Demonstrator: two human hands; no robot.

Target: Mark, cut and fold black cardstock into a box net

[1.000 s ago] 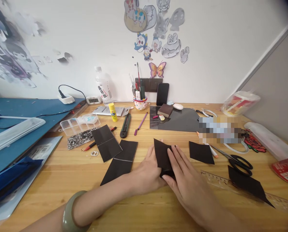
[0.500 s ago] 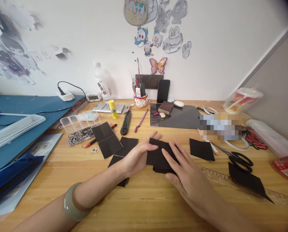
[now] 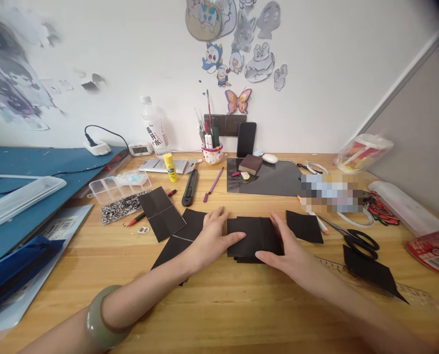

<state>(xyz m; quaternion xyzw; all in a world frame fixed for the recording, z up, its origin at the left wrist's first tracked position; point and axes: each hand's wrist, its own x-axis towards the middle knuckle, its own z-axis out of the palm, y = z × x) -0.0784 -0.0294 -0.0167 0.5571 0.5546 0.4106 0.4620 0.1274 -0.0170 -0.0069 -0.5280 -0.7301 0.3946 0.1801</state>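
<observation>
Between my hands, in the middle of the table, a sheet of black paper lies on top of a small black stack, whose lower edge sticks out at the front. My left hand is at its left side, thumb laid on top of the sheet and fingers stretched out beyond it. At the right side, my right hand has its fingers along the edge and its thumb on the near corner. Left of my left hand lie a creased black piece and more black paper, partly hidden by my wrist.
To the right are a black square, scissors, a clear ruler and another black piece. Behind stand a cutter, a purple pen, a glue stick and a pen cup. A box of metal rings sits left.
The tilted black sheet now lies flatter on the stack. My right hand has slid off its top to the right edge, and my left fingers have lowered beside it.
</observation>
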